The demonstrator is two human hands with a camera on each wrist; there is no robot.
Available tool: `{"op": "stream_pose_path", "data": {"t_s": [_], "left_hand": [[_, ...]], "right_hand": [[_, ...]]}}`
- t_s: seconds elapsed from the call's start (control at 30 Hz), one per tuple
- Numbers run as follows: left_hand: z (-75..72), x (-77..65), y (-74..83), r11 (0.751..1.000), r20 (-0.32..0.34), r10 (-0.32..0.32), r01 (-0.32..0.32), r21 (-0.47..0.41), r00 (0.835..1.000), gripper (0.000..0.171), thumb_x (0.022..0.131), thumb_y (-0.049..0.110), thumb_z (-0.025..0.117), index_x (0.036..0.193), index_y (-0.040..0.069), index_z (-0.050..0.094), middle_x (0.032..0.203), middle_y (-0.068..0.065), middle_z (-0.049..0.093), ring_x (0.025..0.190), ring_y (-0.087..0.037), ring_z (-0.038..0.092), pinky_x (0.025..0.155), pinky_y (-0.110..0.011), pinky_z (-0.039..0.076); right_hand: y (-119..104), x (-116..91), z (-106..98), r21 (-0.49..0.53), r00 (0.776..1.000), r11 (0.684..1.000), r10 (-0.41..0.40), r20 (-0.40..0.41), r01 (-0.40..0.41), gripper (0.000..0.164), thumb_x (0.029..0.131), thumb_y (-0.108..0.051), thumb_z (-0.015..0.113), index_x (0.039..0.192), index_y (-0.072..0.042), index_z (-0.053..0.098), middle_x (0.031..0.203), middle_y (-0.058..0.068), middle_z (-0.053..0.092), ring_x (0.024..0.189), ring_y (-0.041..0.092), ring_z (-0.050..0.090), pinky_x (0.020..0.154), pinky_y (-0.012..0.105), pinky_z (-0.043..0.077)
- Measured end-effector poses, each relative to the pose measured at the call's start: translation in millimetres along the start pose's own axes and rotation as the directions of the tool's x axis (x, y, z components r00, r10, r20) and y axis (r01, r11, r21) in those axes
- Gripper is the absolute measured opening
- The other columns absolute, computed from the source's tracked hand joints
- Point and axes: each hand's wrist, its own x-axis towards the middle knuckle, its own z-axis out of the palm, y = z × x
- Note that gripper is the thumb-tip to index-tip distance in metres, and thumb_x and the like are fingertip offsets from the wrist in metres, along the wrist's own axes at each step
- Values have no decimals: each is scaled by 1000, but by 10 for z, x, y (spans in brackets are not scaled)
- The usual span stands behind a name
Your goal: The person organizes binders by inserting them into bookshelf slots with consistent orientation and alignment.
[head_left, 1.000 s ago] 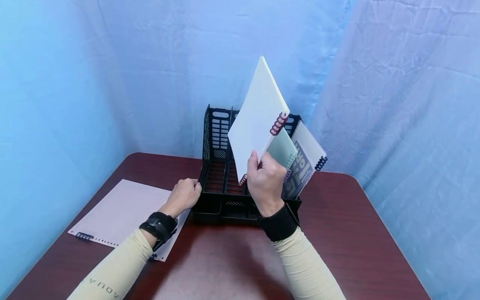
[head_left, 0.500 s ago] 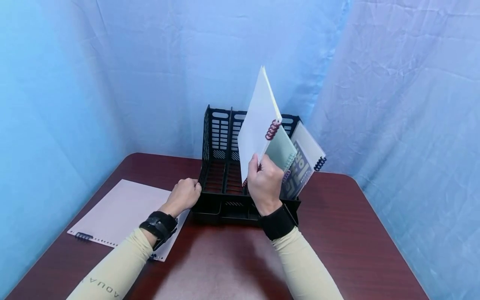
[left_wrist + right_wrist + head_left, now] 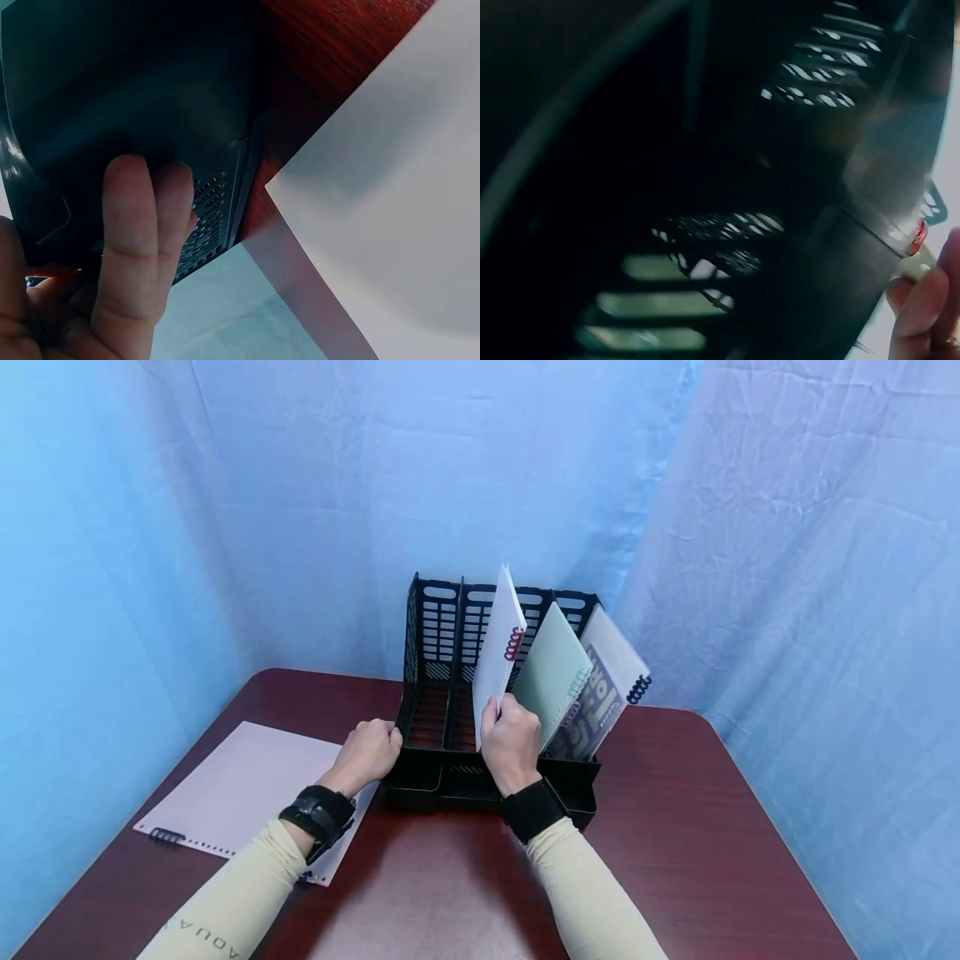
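Observation:
My left hand (image 3: 366, 753) grips the front edge of the left side wall of a black file rack (image 3: 411, 770). In the left wrist view its fingers (image 3: 129, 240) lie against the rack's dark outer panel (image 3: 142, 90). My right hand (image 3: 512, 739) holds a white ring-bound notebook (image 3: 493, 660) by its spine, thumb on the left face. That notebook stands nearly upright in the rack, right of the leftmost divider, its red rings (image 3: 513, 644) facing me. Its lower edge is partly hidden by the hand. In the right wrist view, fingertips (image 3: 922, 300) show beside the dark rack.
A green notebook (image 3: 553, 667) and a clear-covered notebook with black rings (image 3: 613, 653) lean in the rack's right-hand compartments. A pale notebook (image 3: 247, 781) lies flat on the brown table (image 3: 697, 827), left of the rack. Blue curtains (image 3: 480, 468) hang behind.
My right hand has lowered the white notebook and moved it left, turning it more edge-on, so the green notebook shows more. The left hand stays on the rack.

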Motion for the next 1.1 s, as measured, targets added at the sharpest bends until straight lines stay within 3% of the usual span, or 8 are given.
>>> {"op": "stream_pose_path", "data": {"t_s": [0.37, 0.63, 0.83, 1.1], "left_hand": [[8, 7, 11, 1000, 10, 13, -12, -14, 1000, 38, 108, 17, 42, 130, -5, 64, 61, -4, 47, 49, -18, 45, 51, -31, 40], [3, 9, -6, 999, -4, 34, -34, -4, 999, 30, 107, 16, 43, 101, -1, 68, 57, -2, 43, 48, -18, 45, 51, -31, 39], [0, 4, -7, 999, 7, 40, -39, -16, 999, 32, 107, 16, 41, 89, 3, 64, 56, -1, 41, 47, -18, 43, 50, -30, 38], [-1, 2, -18, 999, 16, 33, -33, -16, 999, 31, 107, 17, 41, 96, 0, 65, 56, -1, 40, 46, -17, 42, 49, -30, 37]], "right_hand": [[155, -152, 89, -52, 997, 997, 59, 45, -56, 30, 93, -3, 63, 64, -5, 54, 61, 17, 64, 50, 32, 62, 47, 44, 49], [157, -176, 98, -126, 994, 990, 80, 75, -70, 26, 88, -8, 66, 64, -5, 56, 60, 16, 63, 47, 34, 59, 45, 47, 47], [150, -186, 49, -176, 986, 978, 129, 104, -109, 29, 82, -12, 69, 58, -10, 53, 58, 15, 64, 46, 34, 58, 42, 47, 43], [147, -197, 4, -237, 967, 959, 198, 160, -157, 30, 78, -16, 68, 54, -13, 49, 56, 15, 61, 46, 36, 58, 43, 51, 42]]}}
